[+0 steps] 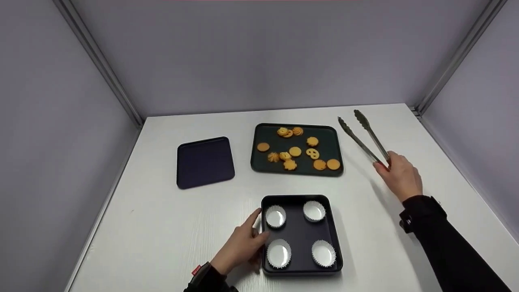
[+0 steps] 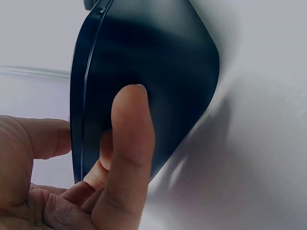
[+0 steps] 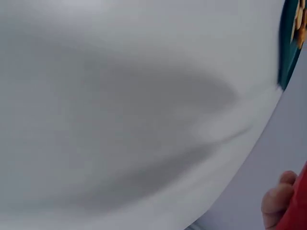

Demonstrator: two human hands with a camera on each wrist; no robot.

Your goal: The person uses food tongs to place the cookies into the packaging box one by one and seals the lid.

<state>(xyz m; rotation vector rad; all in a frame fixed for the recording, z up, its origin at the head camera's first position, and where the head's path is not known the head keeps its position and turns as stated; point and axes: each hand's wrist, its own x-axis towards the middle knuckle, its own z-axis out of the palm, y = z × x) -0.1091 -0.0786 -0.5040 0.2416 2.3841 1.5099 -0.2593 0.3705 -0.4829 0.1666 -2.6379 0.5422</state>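
Observation:
My left hand [image 1: 242, 242] grips the left wall of a dark square baking tin [image 1: 301, 233], thumb over the rim and the other fingers against its outside. Close up in the left wrist view, a finger [image 2: 132, 139] presses on the dark outer wall. Inside the tin stand several white fluted paper cups [image 1: 279, 254]. Over on the right, my right hand [image 1: 400, 175] holds metal tongs [image 1: 363, 120] by their red handles, arms spread and tips pointing away. The right wrist view catches only fingertips [image 3: 278, 199] beside the red handle [image 3: 297, 206].
Several biscuits [image 1: 295, 151] of different shapes lie on a dark green tray [image 1: 322, 132] behind the tin. To its left is a flat dark purple tray or lid [image 1: 206, 163]. Pale panels [image 1: 251, 56] enclose the white table [image 1: 170, 227] at the back and sides.

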